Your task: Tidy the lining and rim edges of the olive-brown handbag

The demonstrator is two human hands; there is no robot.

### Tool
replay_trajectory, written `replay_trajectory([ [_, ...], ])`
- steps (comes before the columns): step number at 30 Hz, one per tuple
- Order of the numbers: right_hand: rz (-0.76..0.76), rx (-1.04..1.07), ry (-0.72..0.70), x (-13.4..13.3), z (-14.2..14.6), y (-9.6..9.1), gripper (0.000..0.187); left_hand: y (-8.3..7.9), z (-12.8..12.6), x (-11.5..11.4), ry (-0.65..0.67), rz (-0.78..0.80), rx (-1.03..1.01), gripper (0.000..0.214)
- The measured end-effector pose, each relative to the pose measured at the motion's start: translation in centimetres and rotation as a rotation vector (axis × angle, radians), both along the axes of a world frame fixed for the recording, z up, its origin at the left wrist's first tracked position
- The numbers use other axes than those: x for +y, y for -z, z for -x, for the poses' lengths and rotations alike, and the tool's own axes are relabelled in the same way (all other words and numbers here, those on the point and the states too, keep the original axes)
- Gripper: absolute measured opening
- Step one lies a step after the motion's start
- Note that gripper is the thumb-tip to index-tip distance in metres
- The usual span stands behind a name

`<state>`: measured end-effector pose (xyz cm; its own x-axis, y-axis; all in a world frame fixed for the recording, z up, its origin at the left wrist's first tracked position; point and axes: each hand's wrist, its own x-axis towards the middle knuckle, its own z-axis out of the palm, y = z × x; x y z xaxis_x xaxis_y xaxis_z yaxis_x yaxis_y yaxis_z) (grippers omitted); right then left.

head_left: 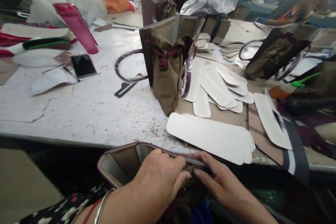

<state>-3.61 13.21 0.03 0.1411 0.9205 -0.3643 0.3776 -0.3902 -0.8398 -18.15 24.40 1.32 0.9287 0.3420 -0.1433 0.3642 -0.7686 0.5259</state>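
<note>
An open handbag (123,161) with a purple-edged rim and brown-grey lining rests below the table's front edge, near my body. Reaching across its opening, my left hand (160,175) pinches the bag's edge with curled fingers. My right hand (217,175) grips the same rim at the right end, thumb on the near side and fingers behind. The thumbs of both hands are close together over a fold of olive-brown cloth. The lower part of the bag is hidden by my hands and arms.
On the white table (91,115) stands an olive and purple handbag (168,77), with another handbag (273,52) to the right. White card pieces (210,136) lie stacked near the front edge. A phone (83,65) and a pink bottle (78,29) are at left. Co-workers sit across.
</note>
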Motion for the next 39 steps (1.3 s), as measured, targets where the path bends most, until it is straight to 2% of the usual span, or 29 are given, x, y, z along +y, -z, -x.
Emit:
replay_trajectory([
  [5, 0.011, 0.009, -0.030, 0.0, -0.3, 0.0, 0.023, 0.5, 0.4, 0.1, 0.206, -0.080, -0.336, 0.018],
  [8, 0.019, 0.057, -0.066, 0.0, -0.5, -0.2, 0.023, 0.6, 0.7, 0.1, 0.291, -0.150, -0.417, 0.021],
  [11, 0.032, 0.042, -0.094, 0.0, -0.6, -0.3, 0.021, 0.7, 0.7, 0.3, 0.245, -0.190, -0.358, 0.021],
  [14, 0.034, 0.001, -0.129, 0.1, -0.6, -0.2, 0.021, 1.0, 0.7, 0.5, 0.144, -0.185, -0.285, 0.020],
  [17, 0.035, -0.042, -0.136, 0.2, -0.6, 0.0, 0.024, 1.0, 0.6, 0.5, 0.096, -0.172, -0.262, 0.018],
  [24, 0.026, -0.009, -0.116, 0.6, -0.1, 0.1, 0.023, 0.8, 0.6, 0.7, 0.074, -0.208, -0.146, 0.018],
  [33, 0.008, 0.175, -0.048, 1.0, 0.2, 0.1, 0.026, 0.5, 0.4, 0.7, 0.062, -0.235, -0.074, 0.018],
  [39, 0.010, 0.135, -0.050, 1.1, 0.2, 0.1, 0.025, 0.4, 0.2, 0.7, 0.055, -0.245, -0.047, 0.019],
])
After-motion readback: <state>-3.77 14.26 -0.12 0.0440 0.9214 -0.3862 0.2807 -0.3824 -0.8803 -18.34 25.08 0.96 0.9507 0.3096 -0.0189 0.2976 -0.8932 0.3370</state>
